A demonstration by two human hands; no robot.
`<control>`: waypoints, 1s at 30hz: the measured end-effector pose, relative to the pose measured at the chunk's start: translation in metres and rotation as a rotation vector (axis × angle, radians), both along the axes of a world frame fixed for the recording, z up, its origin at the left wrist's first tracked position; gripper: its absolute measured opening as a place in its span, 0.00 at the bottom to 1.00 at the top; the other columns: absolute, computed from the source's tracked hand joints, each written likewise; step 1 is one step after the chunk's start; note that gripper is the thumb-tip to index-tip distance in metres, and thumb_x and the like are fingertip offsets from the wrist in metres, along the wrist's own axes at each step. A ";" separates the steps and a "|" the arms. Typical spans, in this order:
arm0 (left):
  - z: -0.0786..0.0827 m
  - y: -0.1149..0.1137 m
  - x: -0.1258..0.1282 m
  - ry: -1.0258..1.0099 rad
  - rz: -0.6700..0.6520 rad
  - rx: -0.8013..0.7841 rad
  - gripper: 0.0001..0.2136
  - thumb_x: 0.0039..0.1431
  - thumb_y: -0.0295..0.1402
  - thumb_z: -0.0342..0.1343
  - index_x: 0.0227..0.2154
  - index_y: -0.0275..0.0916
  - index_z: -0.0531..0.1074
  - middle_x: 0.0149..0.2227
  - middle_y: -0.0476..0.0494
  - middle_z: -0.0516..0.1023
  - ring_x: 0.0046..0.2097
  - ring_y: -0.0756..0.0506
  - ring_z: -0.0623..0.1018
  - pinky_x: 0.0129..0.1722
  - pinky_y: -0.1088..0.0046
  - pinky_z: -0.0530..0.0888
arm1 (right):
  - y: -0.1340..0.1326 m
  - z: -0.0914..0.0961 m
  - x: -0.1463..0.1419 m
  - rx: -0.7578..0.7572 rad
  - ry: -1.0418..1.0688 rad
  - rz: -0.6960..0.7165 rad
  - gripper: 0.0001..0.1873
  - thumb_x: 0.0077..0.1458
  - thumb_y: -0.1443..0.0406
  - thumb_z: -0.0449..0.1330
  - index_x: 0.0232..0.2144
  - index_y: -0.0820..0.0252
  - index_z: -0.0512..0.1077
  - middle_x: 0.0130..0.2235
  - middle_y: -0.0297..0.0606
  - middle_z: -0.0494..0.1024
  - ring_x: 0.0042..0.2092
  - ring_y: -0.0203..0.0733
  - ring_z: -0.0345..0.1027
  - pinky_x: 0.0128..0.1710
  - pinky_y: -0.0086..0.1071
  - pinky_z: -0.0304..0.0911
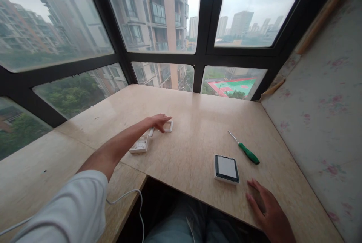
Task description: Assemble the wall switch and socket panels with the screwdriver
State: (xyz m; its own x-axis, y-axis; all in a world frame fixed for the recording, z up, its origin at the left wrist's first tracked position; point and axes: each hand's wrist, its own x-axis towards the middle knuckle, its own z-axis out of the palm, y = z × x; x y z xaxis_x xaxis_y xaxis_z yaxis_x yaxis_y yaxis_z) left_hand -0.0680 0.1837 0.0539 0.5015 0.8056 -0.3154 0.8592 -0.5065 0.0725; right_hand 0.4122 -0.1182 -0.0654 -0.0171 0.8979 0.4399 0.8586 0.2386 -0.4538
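Note:
My left hand (160,122) reaches across the tabletop, thumb and forefinger spread over a small white square frame (171,126). Whether the fingers touch the frame I cannot make out. Just below that wrist sits an open white plastic box (140,145), shallow and square, partly covered by my forearm. Another white piece (151,132) shows between the box and the hand. My right hand (268,209) rests at the table's right front, fingers apart and nothing in them. Close to it lies a white wall switch (227,169) with a dark border. Beyond it is a green-handled screwdriver (249,154).
The stone-patterned tabletop (186,148) runs up to dark-framed windows (200,73). A flowered wall (319,122) bounds the right side. From the left, a white cable (124,196) crosses the table and hangs over the front edge near my legs (181,224).

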 end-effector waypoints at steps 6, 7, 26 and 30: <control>0.006 -0.020 0.029 -0.162 -0.064 0.075 0.48 0.43 0.42 0.64 0.66 0.30 0.50 0.62 0.26 0.66 0.61 0.32 0.68 0.60 0.60 0.63 | -0.001 0.004 -0.002 0.003 -0.016 0.006 0.24 0.64 0.52 0.52 0.57 0.56 0.65 0.52 0.46 0.77 0.53 0.53 0.73 0.52 0.48 0.72; 0.008 -0.024 0.032 -0.193 -0.062 0.085 0.48 0.45 0.43 0.63 0.66 0.30 0.49 0.61 0.26 0.67 0.61 0.32 0.69 0.60 0.59 0.64 | -0.001 0.004 -0.002 0.001 -0.014 0.004 0.23 0.64 0.52 0.52 0.57 0.55 0.64 0.52 0.46 0.77 0.54 0.53 0.73 0.52 0.48 0.71; 0.018 -0.138 0.184 -0.764 -0.418 0.186 0.44 0.51 0.38 0.62 0.68 0.40 0.46 0.60 0.33 0.71 0.60 0.34 0.71 0.59 0.51 0.66 | -0.003 0.024 -0.011 -0.010 0.027 0.026 0.22 0.63 0.60 0.55 0.59 0.56 0.63 0.53 0.46 0.77 0.55 0.50 0.72 0.54 0.48 0.70; 0.006 -0.154 0.208 -0.637 -0.436 0.098 0.45 0.49 0.40 0.63 0.67 0.36 0.48 0.58 0.30 0.72 0.57 0.32 0.73 0.57 0.52 0.67 | -0.003 0.027 -0.013 -0.012 0.040 0.020 0.23 0.64 0.61 0.55 0.59 0.55 0.63 0.53 0.46 0.77 0.55 0.50 0.72 0.54 0.49 0.70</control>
State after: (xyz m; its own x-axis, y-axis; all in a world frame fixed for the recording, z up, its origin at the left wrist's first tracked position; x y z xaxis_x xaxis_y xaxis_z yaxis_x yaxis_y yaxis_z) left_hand 0.1401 0.0298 0.0594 0.8404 0.5029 0.2020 0.3883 -0.8188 0.4229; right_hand 0.3997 -0.1214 -0.0385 -0.0175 0.9028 0.4297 0.8346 0.2498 -0.4909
